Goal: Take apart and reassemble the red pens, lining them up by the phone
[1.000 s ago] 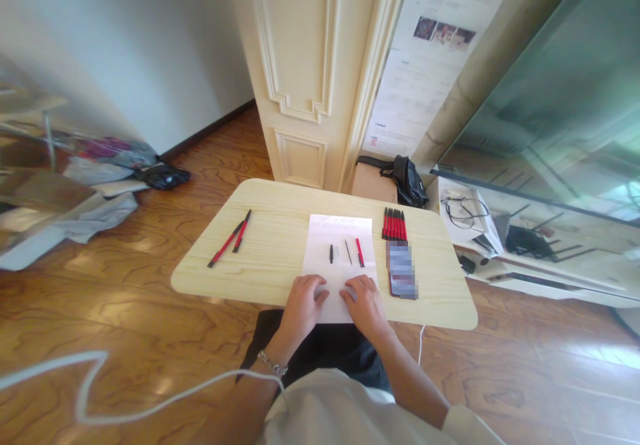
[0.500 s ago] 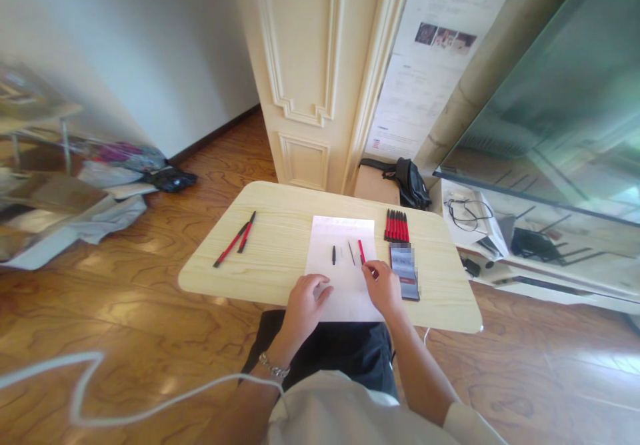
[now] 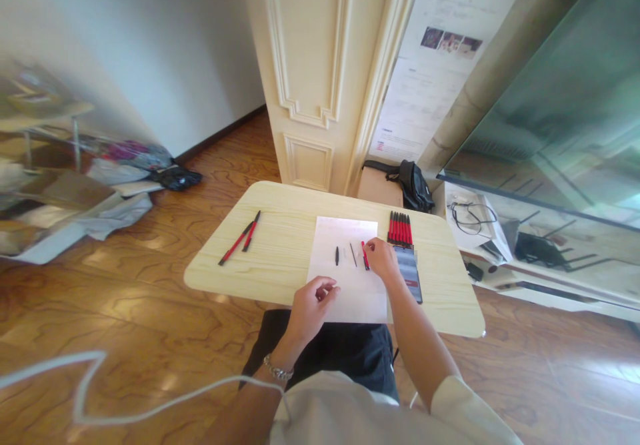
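Observation:
A sheet of white paper (image 3: 347, 298) lies on the table before me, with pen parts spread in a row across it. A short black pen tip piece (image 3: 337, 256) is at the left of the row, and a thin dark refill (image 3: 353, 254) lies further right. At the right end is a red pen barrel (image 3: 367, 263) with a black lower end. Bent over its upper part, my right hand (image 3: 382, 258) has its fingertips closed on the barrel. My left hand (image 3: 311, 305) hovers over the paper's lower left edge, fingers loosely curved and apart from the thumb, holding nothing.
Several red-and-black pens (image 3: 400, 229) stand side by side in a row at the back right, above a phone (image 3: 413, 285). Two more such pens (image 3: 240, 241) lie crossed on the left of the wooden table (image 3: 280, 231). A white cable (image 3: 175, 401) runs across the lower left.
My right hand has moved up along the red barrel, uncovering its black lower end. My left hand has shifted slightly, its fingers more curled. The view has drifted a little.

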Motion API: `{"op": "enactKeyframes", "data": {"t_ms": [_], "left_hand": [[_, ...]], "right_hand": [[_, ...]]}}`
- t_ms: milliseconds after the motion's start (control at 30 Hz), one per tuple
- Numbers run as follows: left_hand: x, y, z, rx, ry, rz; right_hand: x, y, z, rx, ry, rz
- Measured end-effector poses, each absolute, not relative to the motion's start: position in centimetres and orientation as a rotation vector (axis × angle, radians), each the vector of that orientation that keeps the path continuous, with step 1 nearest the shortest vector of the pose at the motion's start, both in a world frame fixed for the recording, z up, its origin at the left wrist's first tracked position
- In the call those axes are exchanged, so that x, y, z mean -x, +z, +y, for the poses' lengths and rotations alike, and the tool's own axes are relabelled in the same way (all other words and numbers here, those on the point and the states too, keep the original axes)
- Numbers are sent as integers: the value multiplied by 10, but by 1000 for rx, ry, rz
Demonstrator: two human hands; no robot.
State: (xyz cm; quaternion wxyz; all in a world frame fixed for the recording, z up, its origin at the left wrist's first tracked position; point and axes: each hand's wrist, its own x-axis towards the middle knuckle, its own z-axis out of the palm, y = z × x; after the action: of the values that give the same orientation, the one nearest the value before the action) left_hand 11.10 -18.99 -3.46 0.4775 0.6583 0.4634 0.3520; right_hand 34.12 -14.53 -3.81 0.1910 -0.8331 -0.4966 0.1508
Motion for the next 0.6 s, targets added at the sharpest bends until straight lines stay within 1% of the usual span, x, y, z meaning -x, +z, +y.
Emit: {"op": "enactKeyframes", "data": {"t_ms": [367, 600], "left_hand": [[-114, -35, -192, -1600, 838, 1123], [-117, -32, -190, -1553, 865, 1092]], "right_hand": [[-336, -44, -131, 2558, 422, -1327], [-339, -39, -130, 2557, 448, -1295]]}}
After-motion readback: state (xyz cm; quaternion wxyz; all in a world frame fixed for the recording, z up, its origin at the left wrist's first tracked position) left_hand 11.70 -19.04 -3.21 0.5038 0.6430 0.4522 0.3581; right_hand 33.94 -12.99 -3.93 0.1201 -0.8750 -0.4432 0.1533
